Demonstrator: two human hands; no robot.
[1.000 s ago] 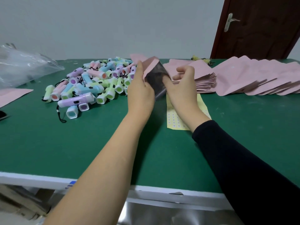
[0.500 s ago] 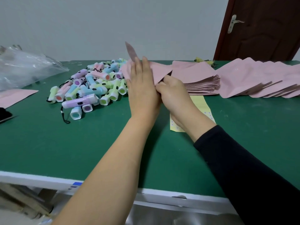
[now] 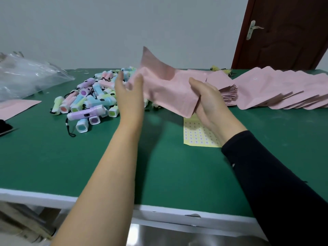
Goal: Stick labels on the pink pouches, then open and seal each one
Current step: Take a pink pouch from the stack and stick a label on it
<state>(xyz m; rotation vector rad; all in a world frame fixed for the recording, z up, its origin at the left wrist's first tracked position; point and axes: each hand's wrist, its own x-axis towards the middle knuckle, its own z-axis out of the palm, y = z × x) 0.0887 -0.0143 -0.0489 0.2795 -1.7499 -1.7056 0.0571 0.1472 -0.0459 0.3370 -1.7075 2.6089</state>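
You hold one pink pouch (image 3: pixel 165 89) in the air above the green table (image 3: pixel 53 157), between both hands, its surface bowed and one corner sticking up toward the wall. Your right hand (image 3: pixel 207 102) has its fingers closed around the pouch's right end, thumb on top, near the lower corner. Your left hand (image 3: pixel 128 96) has its fingers extended and loosely spread against the pouch's left edge; whether they pinch it or only rest on it cannot be told from this angle.

Directly beneath your right wrist lies a yellow label sheet (image 3: pixel 198 134), flat on the table, partly hidden by the hand. Behind your right hand sits a stack of pink pouches (image 3: pixel 229 95), and a fanned row of more pouches (image 3: pixel 284 91) runs to the right edge of the table. Behind your left hand is a heap of pastel flashlights (image 3: pixel 88 102) with black wrist cords. At far left are a clear plastic bag (image 3: pixel 26 79) and another flat pink pouch (image 3: pixel 16 107). A dark wooden door (image 3: pixel 287 32) stands at the back right.
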